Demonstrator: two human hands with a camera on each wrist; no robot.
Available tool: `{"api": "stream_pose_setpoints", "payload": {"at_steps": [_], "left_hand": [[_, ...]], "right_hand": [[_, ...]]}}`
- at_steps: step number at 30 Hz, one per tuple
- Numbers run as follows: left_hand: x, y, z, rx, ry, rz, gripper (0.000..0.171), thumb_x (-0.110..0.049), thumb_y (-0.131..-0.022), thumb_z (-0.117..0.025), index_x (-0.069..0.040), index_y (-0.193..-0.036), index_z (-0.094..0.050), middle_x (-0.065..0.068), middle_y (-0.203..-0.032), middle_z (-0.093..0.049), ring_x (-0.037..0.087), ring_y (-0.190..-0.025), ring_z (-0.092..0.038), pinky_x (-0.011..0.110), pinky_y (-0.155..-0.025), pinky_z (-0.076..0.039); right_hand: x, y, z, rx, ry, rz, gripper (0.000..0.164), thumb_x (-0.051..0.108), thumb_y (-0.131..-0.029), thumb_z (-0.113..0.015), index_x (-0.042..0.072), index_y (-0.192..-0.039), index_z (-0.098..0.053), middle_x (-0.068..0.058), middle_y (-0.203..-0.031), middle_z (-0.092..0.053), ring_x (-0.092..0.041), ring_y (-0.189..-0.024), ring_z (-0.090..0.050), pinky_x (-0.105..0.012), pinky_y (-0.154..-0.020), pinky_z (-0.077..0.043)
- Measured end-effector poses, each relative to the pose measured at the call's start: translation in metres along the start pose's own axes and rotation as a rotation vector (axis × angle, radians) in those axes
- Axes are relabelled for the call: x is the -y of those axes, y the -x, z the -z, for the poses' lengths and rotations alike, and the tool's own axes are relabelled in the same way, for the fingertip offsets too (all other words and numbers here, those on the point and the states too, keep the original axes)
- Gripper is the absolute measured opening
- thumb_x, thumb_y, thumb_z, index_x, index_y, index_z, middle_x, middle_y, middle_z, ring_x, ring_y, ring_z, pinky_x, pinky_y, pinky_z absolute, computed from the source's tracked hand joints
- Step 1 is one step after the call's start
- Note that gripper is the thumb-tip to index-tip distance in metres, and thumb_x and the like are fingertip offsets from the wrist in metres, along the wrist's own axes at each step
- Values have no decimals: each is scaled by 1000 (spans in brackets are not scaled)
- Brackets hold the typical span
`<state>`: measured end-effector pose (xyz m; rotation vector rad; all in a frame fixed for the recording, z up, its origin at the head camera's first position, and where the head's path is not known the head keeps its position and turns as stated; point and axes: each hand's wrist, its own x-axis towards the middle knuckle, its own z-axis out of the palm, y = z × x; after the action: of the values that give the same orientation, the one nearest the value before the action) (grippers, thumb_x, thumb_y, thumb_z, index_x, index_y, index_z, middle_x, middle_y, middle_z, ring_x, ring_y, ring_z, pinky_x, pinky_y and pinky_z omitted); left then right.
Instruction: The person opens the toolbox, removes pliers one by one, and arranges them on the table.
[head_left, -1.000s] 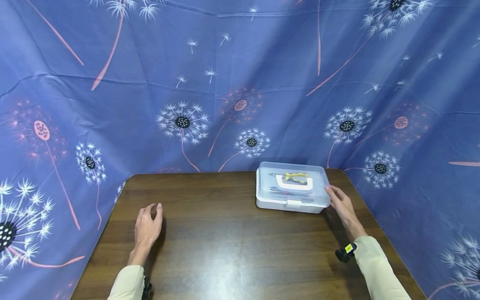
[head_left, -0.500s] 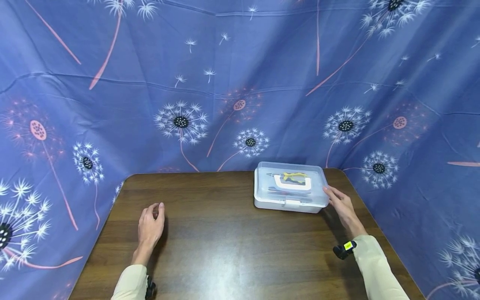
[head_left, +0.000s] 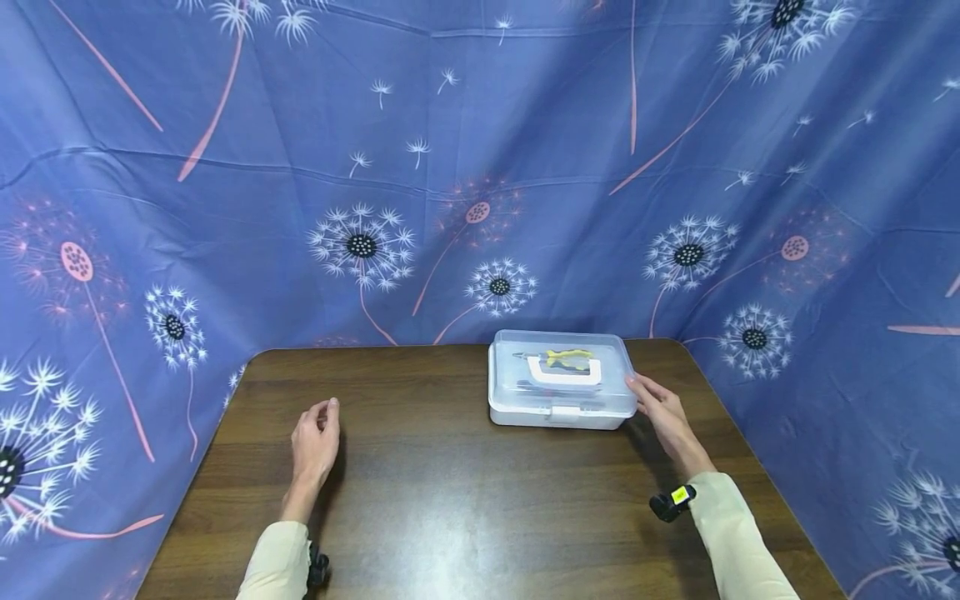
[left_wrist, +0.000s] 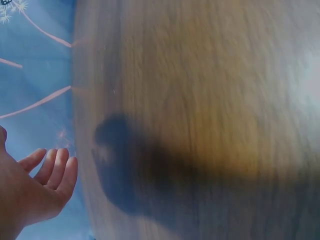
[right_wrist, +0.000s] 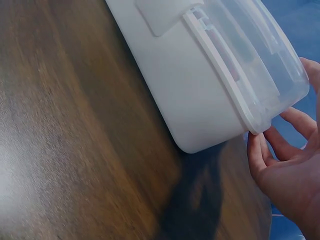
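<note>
- Head view: a dark wooden table (head_left: pixel 465 500) stands against a blue curtain (head_left: pixel 225 208).
- A clear plastic box (head_left: pixel 558 392) sits shut at the far right of the table.
- The right hand (head_left: pixel 660 412) presses straight fingers against the box's right end.
- The left hand (head_left: pixel 315 442) is above bare wood, fingers loosely curled, holding nothing.

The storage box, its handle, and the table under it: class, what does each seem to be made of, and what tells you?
Storage box: plastic, probably; its milky white base looks smooth, and its clear lid shows tools inside.
Handle: opaque white, likely moulded plastic.
Table: dark brown wood grain with a soft sheen that reflects light; solid wood, veneer or laminate cannot be told apart.
</note>
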<state>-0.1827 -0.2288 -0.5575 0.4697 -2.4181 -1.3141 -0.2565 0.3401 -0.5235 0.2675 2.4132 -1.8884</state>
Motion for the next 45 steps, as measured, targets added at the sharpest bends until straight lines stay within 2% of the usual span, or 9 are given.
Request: {"api": "stream_pose_setpoints", "payload": {"at_steps": [17,24,29,34,40,43,45], "left_hand": [[-15,6,-29,38,115,70,59,-44,-109,-44,7,-133,-61,29,-121,-64,41,-114,-59,54,-99,-44],[-22,9,-42,55,147,86,59,-47,-108,-44,4,-131,-64,25,-110,-69,37,-107,-62,52,-96,-46],[-28,11,-51,87,183,95,60,-49,-108,-45,2,-132,-64,24,-113,-69,35,-106,-63,50,-95,-46],[-38,13,-60,117,239,112,59,-50,-107,-48,1,-132,-65,24,-115,-70,37,-106,-68,44,-92,-49],[-51,15,-71,144,309,151,58,-51,-105,-53,-1,-130,-67,24,-117,-69,39,-105,-68,27,-80,-51],[-57,16,-77,165,337,154,60,-52,-104,-54,0,-131,-66,25,-118,-68,40,-106,-67,27,-78,-53],[-61,17,-80,184,350,151,62,-54,-103,-54,0,-132,-65,26,-119,-68,41,-106,-66,32,-79,-55]], "right_hand": [[-2,7,-34,12,-41,27,69,44,-103,-61,-2,-152,-44,-21,-152,-46,5,-106,-56,-16,-91,-47],[3,13,-50,19,-86,27,67,39,-103,-62,-3,-152,-45,-22,-150,-48,5,-104,-59,-16,-89,-50],[5,16,-59,23,-109,33,64,36,-103,-63,-4,-150,-46,-20,-147,-51,2,-104,-61,-20,-91,-51],[7,17,-69,23,-107,29,64,37,-103,-64,-3,-150,-47,-22,-148,-51,1,-105,-60,-19,-91,-51],[10,19,-84,35,-112,25,65,39,-102,-65,-1,-150,-48,-22,-149,-50,-3,-109,-59,-18,-90,-50],[11,19,-90,34,-107,25,65,40,-102,-65,-1,-149,-49,-21,-148,-51,-4,-109,-59,-18,-90,-50],[11,19,-94,29,-107,29,64,39,-101,-66,0,-149,-50,-21,-147,-52,-5,-109,-59,-17,-89,-50]]}}
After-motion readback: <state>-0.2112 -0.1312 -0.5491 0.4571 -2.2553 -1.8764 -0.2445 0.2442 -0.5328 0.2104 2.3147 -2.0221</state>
